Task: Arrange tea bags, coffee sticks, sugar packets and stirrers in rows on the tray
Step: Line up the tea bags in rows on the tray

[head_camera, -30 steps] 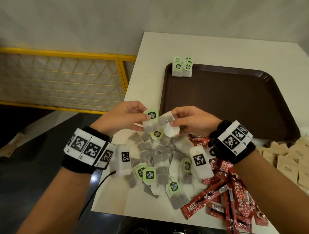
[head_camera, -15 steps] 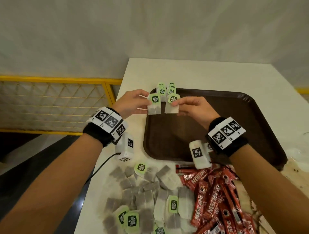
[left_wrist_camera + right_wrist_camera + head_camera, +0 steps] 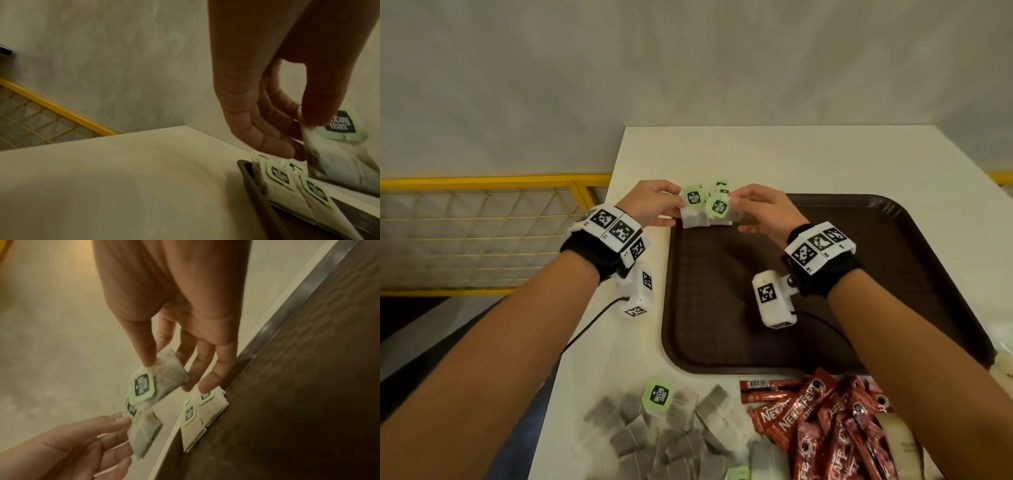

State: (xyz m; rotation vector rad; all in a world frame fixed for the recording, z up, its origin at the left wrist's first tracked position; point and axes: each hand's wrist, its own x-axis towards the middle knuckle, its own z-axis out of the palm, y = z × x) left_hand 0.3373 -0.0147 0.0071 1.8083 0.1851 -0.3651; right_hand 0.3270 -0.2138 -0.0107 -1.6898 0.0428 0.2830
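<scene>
Pinching one tea bag (image 3: 692, 209) in my left hand (image 3: 651, 205) and another (image 3: 719, 211) in my right hand (image 3: 760, 213), I'm starting the row at the tray (image 3: 893, 274)'s far-left corner; sticks (image 3: 822, 421) and most bags are still waiting on the worktop (image 3: 774, 154) before the tray.

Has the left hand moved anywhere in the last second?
Yes. The left hand, pinching a tea bag, went from over the loose pile at the table's near edge to the tray's far left corner.
</scene>
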